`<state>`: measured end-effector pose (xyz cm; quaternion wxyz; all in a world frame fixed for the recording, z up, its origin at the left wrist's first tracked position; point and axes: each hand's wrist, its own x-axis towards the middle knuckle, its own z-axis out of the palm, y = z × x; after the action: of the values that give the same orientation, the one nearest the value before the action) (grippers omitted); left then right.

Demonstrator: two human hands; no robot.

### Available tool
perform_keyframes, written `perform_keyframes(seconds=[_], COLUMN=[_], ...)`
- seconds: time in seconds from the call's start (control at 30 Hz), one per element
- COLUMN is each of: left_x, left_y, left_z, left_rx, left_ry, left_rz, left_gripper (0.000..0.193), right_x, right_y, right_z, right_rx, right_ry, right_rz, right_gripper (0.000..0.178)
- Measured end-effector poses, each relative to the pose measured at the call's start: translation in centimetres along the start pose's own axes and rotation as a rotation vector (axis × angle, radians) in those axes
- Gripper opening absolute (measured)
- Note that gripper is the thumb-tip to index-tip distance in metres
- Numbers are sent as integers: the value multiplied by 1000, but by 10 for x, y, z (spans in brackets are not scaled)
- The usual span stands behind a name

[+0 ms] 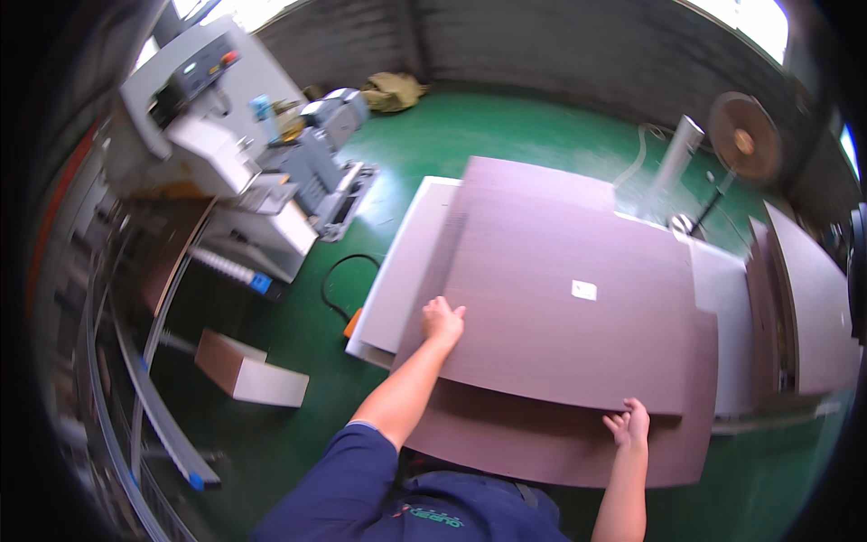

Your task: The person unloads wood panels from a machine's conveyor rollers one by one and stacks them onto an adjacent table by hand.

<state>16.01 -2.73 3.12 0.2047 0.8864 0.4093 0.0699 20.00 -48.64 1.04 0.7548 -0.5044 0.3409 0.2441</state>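
A large brown panel (pixel 542 271) with a small white label (pixel 583 290) lies uppermost on a stack of boards, turned slightly against those below. My left hand (pixel 443 322) is closed on its left edge, with the thumb over the top face. At the near edge, toward the right corner, my right hand (pixel 629 423) holds the same panel with bent fingers; their tips are hard to make out. Another brown panel (pixel 542 443) juts out beneath toward me, with a dark shadow between the two. Paler boards (pixel 411 253) show under the stack on the left.
A grey machine (pixel 208 135) with a control box stands at the far left. Metal rails (pixel 158 406) and a pale box-shaped piece (pixel 266 381) are nearer. More panels (pixel 817 298) lean upright at the right. A round fan (pixel 743 135) stands on the green floor behind.
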Motion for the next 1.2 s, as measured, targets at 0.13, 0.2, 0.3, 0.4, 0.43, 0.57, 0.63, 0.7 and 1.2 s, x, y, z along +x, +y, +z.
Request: perform_keyframes(seconds=[0.13,0.2,0.3,0.4,0.43,0.57,0.63,0.7,1.2], left_x=[4,-1,-21,-46,-60,-128,-174,-181,-96], left_y=[-3,-10,-37,-98,-116,-267,-425,-431,-601], left_z=[0,-2,-5,-6,-23,-48,-24,-62,-362], left_rx=[-5,-38,-151,-442,-525,-419,-507,-948,-1283], left_ry=[-38,-33,-2,217,175,158,116,128,685], left_rz=[-6,-3,-1,-26,-67,-522,-929,-1195,-990], left_gripper=[49,49,48,44,43,41,58,66,82], right_x=[16,0,-6,-13,-16,-65,-71,-77,-134], right_y=[6,7,17,37,43,76,93,96,188], right_z=[-5,6,7,19,15,61,90,99,271], right_rx=[-83,-123,-172,-241,-244,-312,-468,-482,-716], right_ry=[12,45,85,68,68,66,-61,-36,-440], right_rz=[16,22,32,6,10,-33,14,-4,-132], right_gripper=[46,34,34,35,38,37,34,34,30])
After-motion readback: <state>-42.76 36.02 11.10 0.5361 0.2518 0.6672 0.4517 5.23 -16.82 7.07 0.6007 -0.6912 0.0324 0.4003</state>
